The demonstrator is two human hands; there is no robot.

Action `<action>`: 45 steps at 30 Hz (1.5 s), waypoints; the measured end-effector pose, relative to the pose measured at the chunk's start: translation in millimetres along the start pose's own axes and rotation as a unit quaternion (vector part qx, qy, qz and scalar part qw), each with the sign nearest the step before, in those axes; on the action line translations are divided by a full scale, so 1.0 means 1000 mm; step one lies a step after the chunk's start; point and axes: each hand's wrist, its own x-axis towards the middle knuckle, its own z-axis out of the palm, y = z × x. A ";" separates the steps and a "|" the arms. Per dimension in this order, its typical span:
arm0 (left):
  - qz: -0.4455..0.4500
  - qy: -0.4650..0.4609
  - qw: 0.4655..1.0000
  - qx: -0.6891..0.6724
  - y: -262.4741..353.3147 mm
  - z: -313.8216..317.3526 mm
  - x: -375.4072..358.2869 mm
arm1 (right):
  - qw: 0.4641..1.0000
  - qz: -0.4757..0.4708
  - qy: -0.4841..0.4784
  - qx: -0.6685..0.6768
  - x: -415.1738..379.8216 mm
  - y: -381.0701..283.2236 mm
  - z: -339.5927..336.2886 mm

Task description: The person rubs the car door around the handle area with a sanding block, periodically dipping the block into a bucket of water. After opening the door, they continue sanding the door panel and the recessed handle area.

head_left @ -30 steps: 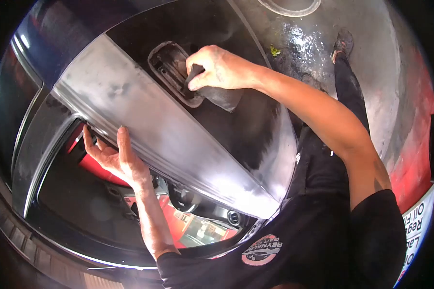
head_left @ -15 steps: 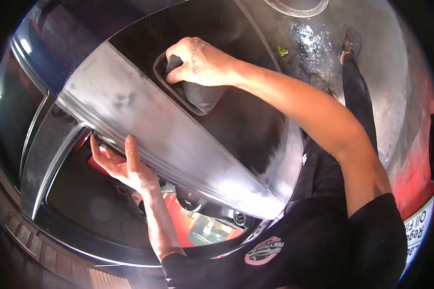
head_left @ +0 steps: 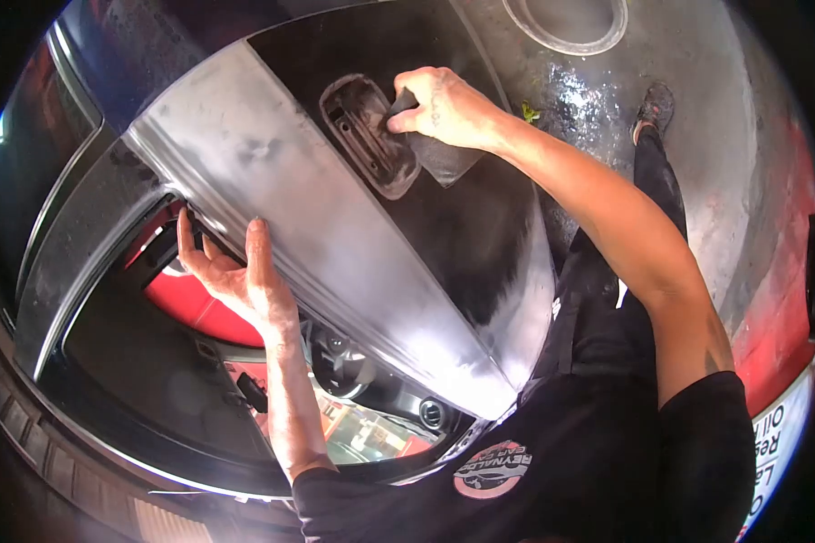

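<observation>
My right hand [head_left: 439, 109] pinches a folded, dark grey sheet that looks like sandpaper [head_left: 444, 158] between thumb and fingers. The sheet hangs at the right side of an oval door-handle recess [head_left: 371, 136] in a dark, dull car door panel [head_left: 462, 244]. At the door's window edge, my left hand [head_left: 240, 281] is open, with fingers spread and fingertips at or near the edge. Beside it runs a bare-looking, silvery-grey sanded band [head_left: 272, 163] with a few dark smudges.
Below the window edge, the car interior shows a red seat [head_left: 199, 303] and a steering wheel [head_left: 344, 362]. A round metal ring [head_left: 570, 41] lies on the wet, stained floor [head_left: 580, 95]. At right is a red surface [head_left: 779, 317] with a lettered sign [head_left: 770, 443] below it.
My right hand has moved right with the sandpaper, off the handle recess, which now shows. My left hand stays at the window edge. The view has shifted slightly.
</observation>
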 end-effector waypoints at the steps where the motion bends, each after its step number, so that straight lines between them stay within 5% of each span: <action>1: 0.023 -0.009 0.999 0.030 -0.004 -0.004 0.002 | 0.999 -0.023 0.023 -0.015 -0.007 0.005 0.010; 3: 0.063 -0.018 0.995 0.072 -0.009 -0.008 0.004 | 0.996 -0.060 0.060 -0.015 -0.027 0.016 0.036; 6: 0.057 -0.015 0.997 0.048 -0.007 -0.005 0.005 | 0.984 0.126 -0.054 0.112 -0.040 0.002 0.032; 9: 0.058 -0.019 0.998 0.028 -0.007 -0.003 0.007 | 0.997 0.059 -0.036 0.045 -0.031 0.002 0.030; 10: 0.054 -0.023 0.997 0.047 -0.007 -0.006 0.004 | 0.998 -0.025 0.036 0.049 -0.023 0.005 0.033; 14: 0.045 -0.017 0.999 0.025 -0.004 -0.004 0.002 | 0.996 0.000 0.083 0.016 -0.026 0.006 0.035; 16: 0.035 -0.021 0.999 0.014 -0.002 -0.003 0.001 | 0.980 0.123 0.003 0.155 -0.039 0.000 0.043; 18: 0.032 -0.021 0.999 0.001 -0.001 -0.001 0.001 | 0.977 0.120 -0.025 0.173 -0.039 0.004 0.040; 21: 0.027 -0.024 0.999 -0.008 -0.003 -0.003 0.001 | 0.996 0.023 0.054 -0.064 -0.031 0.000 0.028; 24: 0.042 -0.024 0.999 -0.006 -0.009 -0.003 0.004 | 0.990 0.005 0.134 -0.049 -0.017 0.006 0.015; 26: 0.055 -0.021 0.998 0.004 -0.010 -0.006 0.006 | 0.974 0.109 0.064 0.189 -0.020 0.000 0.000; 34: 0.038 -0.025 0.999 0.004 0.000 -0.002 0.001 | 0.934 0.230 0.049 0.268 -0.054 -0.005 0.061; 37: 0.033 -0.027 0.999 -0.009 0.000 -0.004 0.001 | 0.986 0.146 0.057 0.060 -0.044 -0.013 0.036; 42: 0.071 -0.027 0.997 0.005 -0.003 -0.004 0.002 | 0.927 0.239 0.019 0.288 -0.053 -0.009 0.051; 45: 0.056 -0.028 0.998 0.000 -0.006 -0.004 0.002 | 0.977 0.166 0.052 0.121 -0.044 -0.005 0.041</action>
